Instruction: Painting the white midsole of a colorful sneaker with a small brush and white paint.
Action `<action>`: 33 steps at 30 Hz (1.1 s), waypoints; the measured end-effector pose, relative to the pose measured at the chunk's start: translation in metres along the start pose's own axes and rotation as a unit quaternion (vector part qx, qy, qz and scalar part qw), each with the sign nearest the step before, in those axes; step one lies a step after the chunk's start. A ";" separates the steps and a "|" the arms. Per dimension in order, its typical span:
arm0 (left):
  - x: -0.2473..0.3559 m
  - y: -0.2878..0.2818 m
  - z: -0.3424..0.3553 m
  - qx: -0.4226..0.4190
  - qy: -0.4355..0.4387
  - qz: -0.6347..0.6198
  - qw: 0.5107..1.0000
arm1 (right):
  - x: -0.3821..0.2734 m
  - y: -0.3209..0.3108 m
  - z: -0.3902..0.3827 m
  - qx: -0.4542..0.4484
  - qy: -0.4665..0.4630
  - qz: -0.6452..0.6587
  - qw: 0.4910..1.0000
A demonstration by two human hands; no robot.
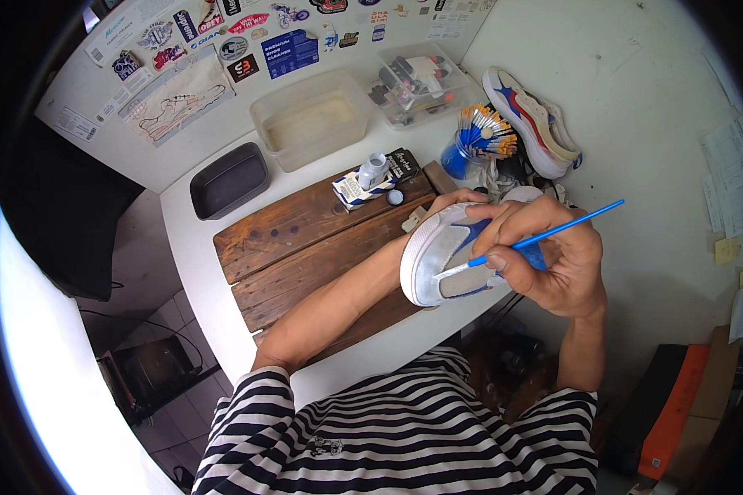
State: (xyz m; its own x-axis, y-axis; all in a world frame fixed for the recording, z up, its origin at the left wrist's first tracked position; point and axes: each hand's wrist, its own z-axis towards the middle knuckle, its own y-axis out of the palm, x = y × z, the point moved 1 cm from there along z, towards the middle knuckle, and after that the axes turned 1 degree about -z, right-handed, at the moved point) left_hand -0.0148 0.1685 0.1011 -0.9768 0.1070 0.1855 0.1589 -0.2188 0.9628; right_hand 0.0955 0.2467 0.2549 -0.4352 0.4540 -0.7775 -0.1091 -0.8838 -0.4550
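Observation:
A sneaker with a white sole and pale grey and blue upper is held up over the table's front edge, toe toward the left. Behind it, my left hand grips it, with most of the fingers hidden by the shoe. Pinched in my right hand is a thin blue paintbrush. Its white bristles touch the toe area of the upper. Beyond the shoe, a small open paint bottle stands on a little box, and its round cap lies close by.
A slatted wooden board lies on the white table. Behind it are a dark tray, a translucent tub and a clear organiser. A blue jar of brushes and another sneaker stand at the back right, near the wall.

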 end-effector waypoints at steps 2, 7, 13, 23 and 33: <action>0.001 0.003 0.001 -0.034 0.055 0.068 0.996 | 0.001 -0.002 0.000 0.027 -0.002 0.012 1.000; 0.002 0.010 0.004 -0.031 -0.004 -0.026 0.999 | 0.004 -0.002 -0.001 0.031 0.003 0.014 0.999; 0.002 0.017 0.003 0.062 -0.017 -0.037 0.997 | 0.006 -0.002 -0.002 0.059 0.013 0.030 0.998; -0.003 -0.001 0.011 -0.061 0.360 0.457 0.811 | 0.005 -0.006 0.000 0.004 0.017 -0.016 1.000; 0.005 0.024 0.002 0.062 -0.072 -0.024 0.995 | -0.006 -0.009 -0.006 0.037 0.057 0.070 0.995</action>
State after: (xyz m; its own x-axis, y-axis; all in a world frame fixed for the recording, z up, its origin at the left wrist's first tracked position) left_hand -0.0158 0.1661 0.1259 -0.9542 0.2549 0.1567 0.1379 -0.0902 0.9863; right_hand 0.1044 0.2527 0.2607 -0.3469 0.3311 -0.8775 -0.1206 -0.9436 -0.3084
